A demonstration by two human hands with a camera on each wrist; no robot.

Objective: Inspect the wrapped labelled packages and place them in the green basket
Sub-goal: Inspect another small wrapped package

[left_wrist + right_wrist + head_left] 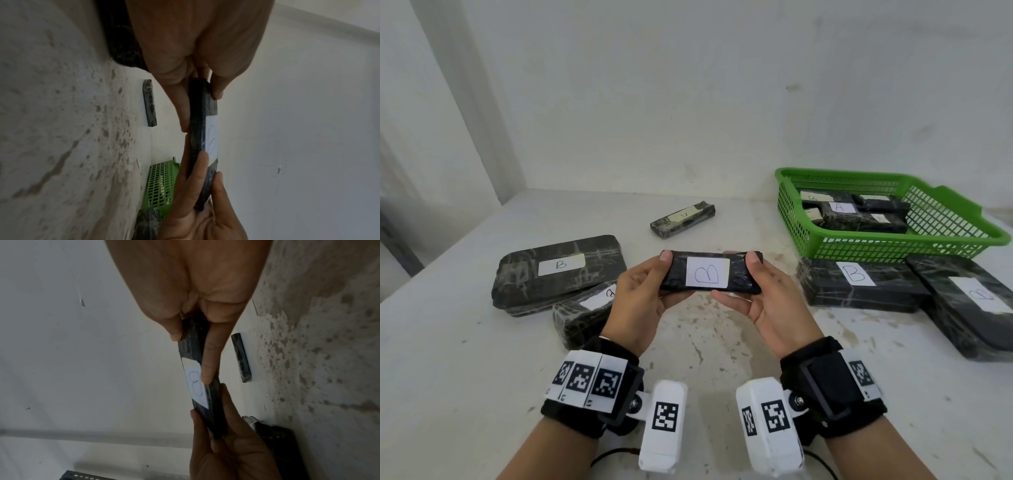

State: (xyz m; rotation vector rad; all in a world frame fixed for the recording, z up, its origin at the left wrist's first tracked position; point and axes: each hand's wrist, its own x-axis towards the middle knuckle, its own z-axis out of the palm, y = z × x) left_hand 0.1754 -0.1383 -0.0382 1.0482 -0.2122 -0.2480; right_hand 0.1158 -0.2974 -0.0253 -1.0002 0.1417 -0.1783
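A small black wrapped package (739, 275) with a white label marked B is held above the table's middle, label facing up. My left hand (640, 294) grips its left end, thumb on top and fingers beneath. My right hand (770, 298) grips its right end the same way. Both wrist views show the package edge-on (198, 129) (197, 353) between thumb and fingers. The green basket (893, 243) stands at the back right with several wrapped packages inside, one labelled A (839, 207).
On the white stained table (705, 342) lie a large B package (558, 270) and a smaller one (582, 315) at left, a thin package (683, 219) at the back, and two large B packages (859, 284) (976, 305) in front of the basket.
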